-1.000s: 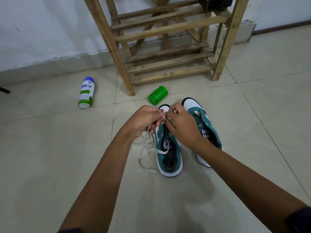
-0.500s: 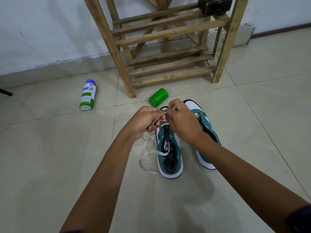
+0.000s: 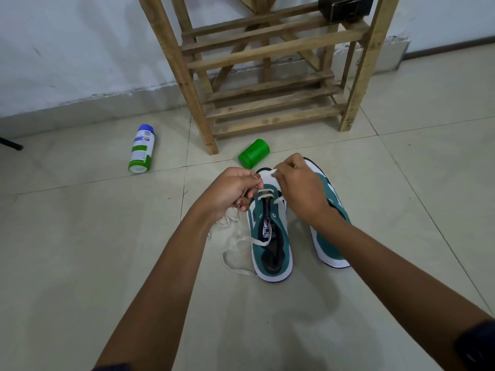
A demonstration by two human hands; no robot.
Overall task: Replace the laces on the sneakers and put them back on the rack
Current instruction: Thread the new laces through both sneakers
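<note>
lacing the left sneaker

spray can (image 3: 141, 149) lies leftmost. left hand (image 3: 230, 190) and right hand (image 3: 301, 187) each pinch the white lace (image 3: 263, 195) over the near sneaker (image 3: 270, 236); second sneaker (image 3: 332, 236) beside it, before the rack (image 3: 267, 84).

There is 1 view only — a wide-angle camera on the person's head, looking forward and steeply down past both forearms to the tiled floor (image 3: 80, 263). It sits close above the 2 hands and green-and-white sneakers (image 3: 270, 245), while the wooden shoe rack (image 3: 267, 49) and white wall (image 3: 67, 49) stand farther off at the top — straight lines bow toward the edges.
</note>
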